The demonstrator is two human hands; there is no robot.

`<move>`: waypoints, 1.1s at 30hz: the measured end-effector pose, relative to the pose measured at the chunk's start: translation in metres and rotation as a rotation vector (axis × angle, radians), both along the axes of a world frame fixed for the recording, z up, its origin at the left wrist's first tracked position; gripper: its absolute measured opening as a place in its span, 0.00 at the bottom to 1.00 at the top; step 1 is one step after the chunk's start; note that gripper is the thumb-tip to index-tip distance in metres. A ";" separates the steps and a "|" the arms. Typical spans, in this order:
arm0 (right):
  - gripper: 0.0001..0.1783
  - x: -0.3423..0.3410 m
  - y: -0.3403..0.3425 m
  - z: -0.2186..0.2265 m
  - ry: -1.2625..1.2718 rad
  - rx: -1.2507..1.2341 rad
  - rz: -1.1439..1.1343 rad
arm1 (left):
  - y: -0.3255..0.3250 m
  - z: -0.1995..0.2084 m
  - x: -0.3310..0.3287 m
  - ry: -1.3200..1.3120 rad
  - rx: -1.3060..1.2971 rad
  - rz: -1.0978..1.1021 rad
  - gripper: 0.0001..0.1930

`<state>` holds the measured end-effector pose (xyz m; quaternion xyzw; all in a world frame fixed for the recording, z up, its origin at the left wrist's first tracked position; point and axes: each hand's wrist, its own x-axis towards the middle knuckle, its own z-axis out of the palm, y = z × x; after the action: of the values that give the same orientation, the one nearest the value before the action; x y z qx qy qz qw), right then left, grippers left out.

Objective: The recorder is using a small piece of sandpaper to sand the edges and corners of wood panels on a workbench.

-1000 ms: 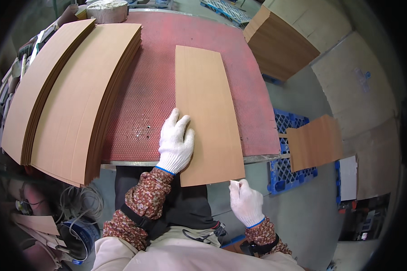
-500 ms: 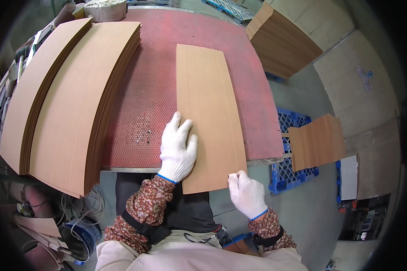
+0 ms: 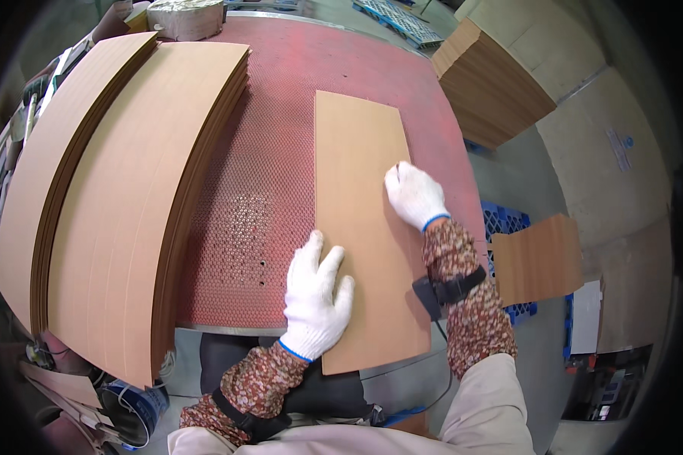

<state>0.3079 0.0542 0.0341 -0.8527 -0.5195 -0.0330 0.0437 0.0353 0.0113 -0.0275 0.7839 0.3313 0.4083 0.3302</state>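
A long tan panel (image 3: 360, 189) lies on the red mesh-patterned tabletop (image 3: 281, 129), its near end jutting past the table's front edge. My left hand (image 3: 316, 296), in a white knit glove with a blue cuff, rests with fingers apart over the panel's left edge near that end. Higher up, my right hand (image 3: 416, 195), gloved the same way, is closed at the panel's right edge. Whatever its fingers may hold is hidden from view.
Two stacks of similar panels, a thick stack (image 3: 140, 189) and one further left (image 3: 68, 159), fill the table's left side. A wrapped roll (image 3: 186, 19) sits at the far left. More brown panels (image 3: 497, 83) stand on pallets to the right. A blue bucket (image 3: 133, 413) stands below left.
My right hand has moved from the panel's near right corner up along its right edge and remains closed. My left hand stays on the left edge. The whole view has shifted slightly.
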 end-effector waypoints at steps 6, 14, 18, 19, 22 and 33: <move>0.26 0.034 0.083 0.018 0.084 -0.116 -0.075 | -0.002 0.012 -0.016 0.014 -0.071 -0.036 0.30; 0.28 0.038 0.145 -0.013 0.106 -0.106 -0.019 | -0.024 -0.003 -0.058 0.060 -0.101 -0.039 0.33; 0.27 0.124 0.139 -0.057 -0.071 -0.197 0.167 | -0.061 -0.014 -0.055 0.050 -0.112 -0.074 0.31; 0.27 0.144 0.135 -0.059 -0.082 -0.198 0.162 | -0.069 -0.015 -0.052 0.045 -0.111 -0.090 0.31; 0.27 0.143 0.131 -0.054 -0.202 -0.360 0.230 | -0.086 -0.019 -0.049 0.021 -0.108 -0.072 0.32; 0.26 0.033 0.134 0.002 0.017 -0.136 0.024 | 0.008 0.007 -0.047 -0.022 -0.095 -0.036 0.29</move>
<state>0.3408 0.1878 0.0364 -0.8476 -0.5304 0.0103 -0.0097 -0.0117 0.0194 -0.0201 0.7686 0.3325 0.3946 0.3782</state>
